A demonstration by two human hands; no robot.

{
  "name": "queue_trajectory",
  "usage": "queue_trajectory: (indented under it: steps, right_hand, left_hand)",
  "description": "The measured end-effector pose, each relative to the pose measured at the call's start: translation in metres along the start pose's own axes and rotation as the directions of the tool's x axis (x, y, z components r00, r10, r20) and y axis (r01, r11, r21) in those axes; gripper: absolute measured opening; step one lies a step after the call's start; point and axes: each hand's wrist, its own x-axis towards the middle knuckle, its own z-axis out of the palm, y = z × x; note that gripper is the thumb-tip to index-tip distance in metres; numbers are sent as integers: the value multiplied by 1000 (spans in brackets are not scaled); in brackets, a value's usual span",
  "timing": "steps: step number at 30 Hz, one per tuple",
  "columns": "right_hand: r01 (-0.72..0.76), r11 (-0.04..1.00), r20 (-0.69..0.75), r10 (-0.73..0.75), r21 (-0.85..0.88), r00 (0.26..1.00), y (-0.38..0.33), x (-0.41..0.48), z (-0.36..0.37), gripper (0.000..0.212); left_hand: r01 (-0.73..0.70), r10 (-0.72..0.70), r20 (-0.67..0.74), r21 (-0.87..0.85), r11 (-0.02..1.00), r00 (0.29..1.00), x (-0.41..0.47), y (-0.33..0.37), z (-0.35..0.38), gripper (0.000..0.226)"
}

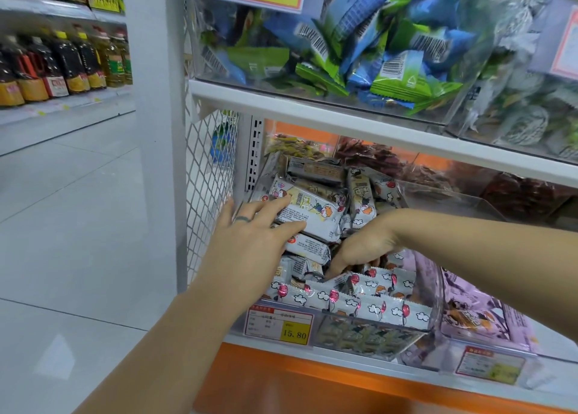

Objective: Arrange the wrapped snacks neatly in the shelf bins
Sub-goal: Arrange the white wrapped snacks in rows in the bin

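Left hand (250,238) lay flat on packets (312,216); right hand (362,248) dug in, grip hidden. Best nudge rows flush.

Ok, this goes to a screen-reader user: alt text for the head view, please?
Two bare hands work in a clear shelf bin of wrapped snacks: the left hand lies with straight fingers on a top packet, the right hand reaches down among packets at the front.
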Motion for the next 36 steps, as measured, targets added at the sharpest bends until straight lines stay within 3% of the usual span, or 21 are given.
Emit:
queue_trajectory:
  steps: [3, 9, 12, 15, 22, 27, 29, 36]
  right_hand:
    - [31, 995, 17, -29, -96, 999, 1, -3, 1, 70]
    - [144, 980, -77, -156, -136, 985, 2, -11, 8, 58]
    - [177, 963, -126, -204, -203, 971, 4, -10, 9, 41]
    - [168, 957, -136, -204, -239, 970, 4, -10, 10, 46]
    - [196, 977, -162, -207, -81, 965, 4, -9, 11, 35]
    - [172, 977, -152, -191, -127, 970, 3, -10, 11, 33]
    - [183, 973, -176, -206, -139, 963, 5, -8, 11, 17]
    - [331, 943, -275, -322, -14, 906, 14, -15, 16, 14]
  left_hand:
    - [5, -5, 0, -5, 1000, 1000, 0, 0, 0, 51]
    - [8, -8, 4, 1, 1000, 1000, 0, 0, 1, 59]
    - [16, -16, 14, 7, 1000, 1000, 0, 0, 2, 58]
    - [9, -9, 6, 6, 1000, 1000, 0, 0, 1, 54]
    - [9, -9, 1, -2, 1000, 1000, 0, 1, 0, 54]
    - [21, -21, 27, -10, 1000, 999, 0, 2, -2, 56]
    - [24, -24, 35, -7, 1000, 999, 1, 2, -3, 57]
    - [31, -30, 69, 0, 1000, 997, 0, 2, -3, 63]
